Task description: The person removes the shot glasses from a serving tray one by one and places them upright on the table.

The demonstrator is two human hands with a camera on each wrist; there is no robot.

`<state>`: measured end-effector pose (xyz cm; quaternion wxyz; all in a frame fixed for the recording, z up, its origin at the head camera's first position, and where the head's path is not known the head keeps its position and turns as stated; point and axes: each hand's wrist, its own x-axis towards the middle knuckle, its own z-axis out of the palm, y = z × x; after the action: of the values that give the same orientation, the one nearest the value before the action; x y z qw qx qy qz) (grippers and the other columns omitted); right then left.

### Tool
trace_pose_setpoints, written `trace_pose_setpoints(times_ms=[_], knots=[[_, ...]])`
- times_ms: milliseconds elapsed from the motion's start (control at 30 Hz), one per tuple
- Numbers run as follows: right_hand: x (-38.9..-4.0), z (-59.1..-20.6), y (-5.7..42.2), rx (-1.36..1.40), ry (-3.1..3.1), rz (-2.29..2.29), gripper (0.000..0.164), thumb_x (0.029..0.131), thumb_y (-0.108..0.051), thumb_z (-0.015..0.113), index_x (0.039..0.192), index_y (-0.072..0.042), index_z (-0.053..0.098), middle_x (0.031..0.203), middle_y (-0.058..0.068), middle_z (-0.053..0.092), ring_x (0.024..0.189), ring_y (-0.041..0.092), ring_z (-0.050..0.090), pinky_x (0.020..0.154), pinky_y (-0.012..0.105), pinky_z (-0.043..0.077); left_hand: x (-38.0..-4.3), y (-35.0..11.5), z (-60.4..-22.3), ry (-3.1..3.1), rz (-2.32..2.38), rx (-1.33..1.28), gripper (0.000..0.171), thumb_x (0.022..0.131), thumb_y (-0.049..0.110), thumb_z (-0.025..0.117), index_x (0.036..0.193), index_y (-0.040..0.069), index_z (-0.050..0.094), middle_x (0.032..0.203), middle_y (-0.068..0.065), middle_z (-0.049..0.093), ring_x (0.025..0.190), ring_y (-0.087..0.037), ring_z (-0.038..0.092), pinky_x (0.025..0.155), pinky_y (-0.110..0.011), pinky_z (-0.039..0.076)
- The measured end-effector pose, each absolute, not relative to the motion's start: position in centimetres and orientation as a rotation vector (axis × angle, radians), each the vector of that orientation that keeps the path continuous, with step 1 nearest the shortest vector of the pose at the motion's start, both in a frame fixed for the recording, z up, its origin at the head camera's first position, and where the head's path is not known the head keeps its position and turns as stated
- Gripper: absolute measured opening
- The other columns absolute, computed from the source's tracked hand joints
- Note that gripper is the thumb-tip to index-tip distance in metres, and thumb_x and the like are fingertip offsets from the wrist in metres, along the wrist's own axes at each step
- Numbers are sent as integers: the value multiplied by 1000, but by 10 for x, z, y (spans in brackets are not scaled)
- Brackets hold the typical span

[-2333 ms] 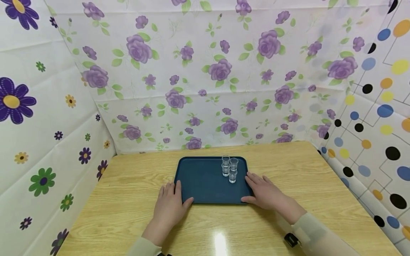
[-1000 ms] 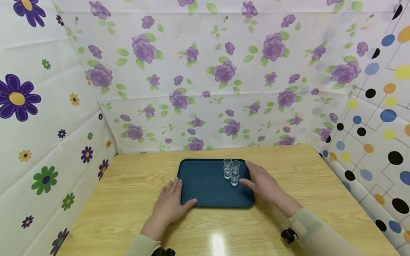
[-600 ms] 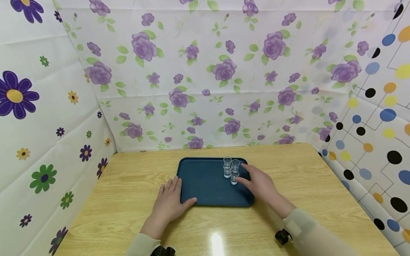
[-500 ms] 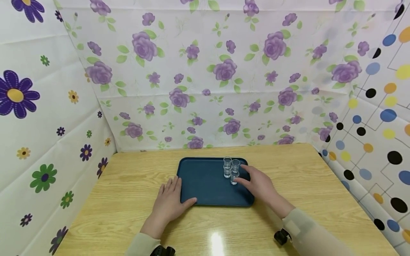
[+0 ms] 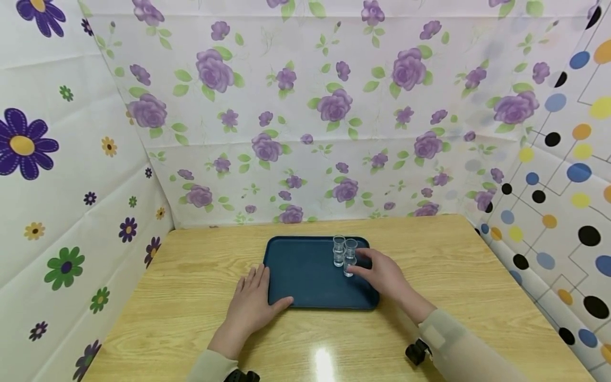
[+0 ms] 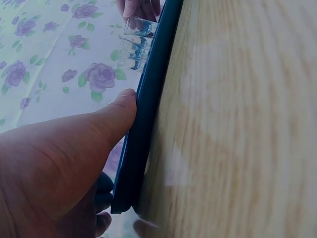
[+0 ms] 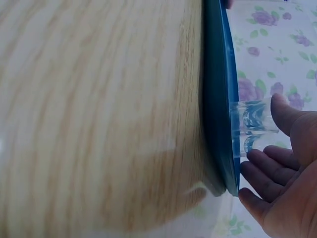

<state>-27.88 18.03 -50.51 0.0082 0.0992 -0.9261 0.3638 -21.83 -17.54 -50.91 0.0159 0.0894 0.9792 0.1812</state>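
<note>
Several small clear shot glasses (image 5: pixel 339 257) stand in a cluster on the right part of a dark blue tray (image 5: pixel 305 276). My right hand (image 5: pixel 386 273) reaches over the tray's right side, thumb at the nearest glass (image 5: pixel 349 262) and fingers spread behind it. In the right wrist view the thumb (image 7: pixel 282 111) overlaps that glass's rim (image 7: pixel 257 115), and a gap shows between it and the other fingers. My left hand (image 5: pixel 252 305) rests at the near left corner, fingers straight along the left edge. Its thumb (image 6: pixel 121 111) touches the near rim.
The tray lies on a light wooden table (image 5: pixel 200 260). A floral sheet (image 5: pixel 296 106) hangs behind the table, with patterned sheets at both sides. A dark device (image 5: pixel 417 351) sits at the right wrist.
My right hand has left the tray's right edge and moved inward to the glasses, with its thumb now nearer the front glass. The left hand stays at its corner; the glasses have not moved.
</note>
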Motion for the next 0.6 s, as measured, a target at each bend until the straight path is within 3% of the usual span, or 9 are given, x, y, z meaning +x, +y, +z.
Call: trace_pose_setpoints(times_ms=[600], knots=[[-280,-513,176,300,-2872,1177,57,102,-38,83,147,-6,69,137,12,73,125,33,70,104,54,59,-221,-176,-513,3030,564,265,112,100,73,68,173,-2,30,180,-23,24,167,-44,19,135,-64,12]])
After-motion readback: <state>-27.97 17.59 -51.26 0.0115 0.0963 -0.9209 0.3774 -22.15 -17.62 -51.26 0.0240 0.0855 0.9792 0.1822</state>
